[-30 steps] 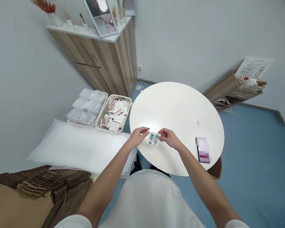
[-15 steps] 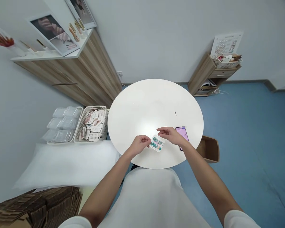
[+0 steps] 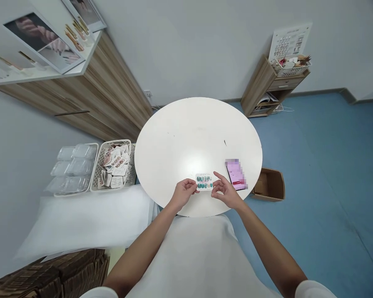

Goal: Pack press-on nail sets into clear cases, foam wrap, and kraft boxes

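A small white card of press-on nails shows two rows of teal and pale nails, lying roughly level above the white round table. My left hand pinches its left edge between thumb and fingers. Close by the card's right edge is my right hand, fingers apart and index finger stretched out. Whether a fingertip there touches the card I cannot tell. To the right of that hand a phone with a pink screen lies on the table.
Left of the table stand a white basket of printed cards and another basket of clear plastic boxes. A cardboard box sits low at the right. A wooden cabinet rises at the back left.
The nail card has turned from tilted to nearly straight in my left hand. My right hand has lowered from above the card to beside its right edge. The whole view has shifted slightly.
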Demonstrator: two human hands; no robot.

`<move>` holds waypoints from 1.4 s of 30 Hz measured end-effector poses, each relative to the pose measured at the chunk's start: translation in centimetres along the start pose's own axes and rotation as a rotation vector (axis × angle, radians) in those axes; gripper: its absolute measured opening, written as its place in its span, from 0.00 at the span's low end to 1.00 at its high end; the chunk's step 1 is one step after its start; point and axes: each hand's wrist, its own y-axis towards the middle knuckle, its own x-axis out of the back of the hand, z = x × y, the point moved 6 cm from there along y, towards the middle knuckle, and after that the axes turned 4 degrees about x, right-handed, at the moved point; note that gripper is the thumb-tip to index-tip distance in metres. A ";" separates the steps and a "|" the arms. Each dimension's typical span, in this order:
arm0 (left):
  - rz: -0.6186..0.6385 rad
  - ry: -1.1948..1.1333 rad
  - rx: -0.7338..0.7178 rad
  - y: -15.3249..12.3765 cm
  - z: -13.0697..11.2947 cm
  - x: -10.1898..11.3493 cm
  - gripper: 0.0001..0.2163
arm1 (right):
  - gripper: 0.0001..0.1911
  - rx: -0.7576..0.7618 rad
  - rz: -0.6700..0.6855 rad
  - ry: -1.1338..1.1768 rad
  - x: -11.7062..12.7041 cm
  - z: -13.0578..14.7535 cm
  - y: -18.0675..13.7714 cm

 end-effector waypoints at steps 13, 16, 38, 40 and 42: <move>0.125 0.275 -0.200 -1.0 -2.1 0.6 0.36 | 0.35 -0.003 0.015 -0.219 0.0 0.6 0.9; 0.150 0.431 -0.291 -1.0 -2.7 0.7 0.36 | 0.34 -0.005 0.040 -0.256 0.0 0.7 1.1; -0.140 0.982 -0.268 2.2 -2.0 17.4 0.27 | 0.32 0.271 0.311 -0.901 -13.0 0.2 14.5; -0.154 1.008 -0.245 3.1 -1.8 19.8 0.27 | 0.32 0.304 0.295 -0.939 -14.9 -0.3 16.4; -0.174 1.024 -0.233 4.1 -1.6 22.1 0.27 | 0.31 0.308 0.288 -0.960 -16.5 -1.0 18.5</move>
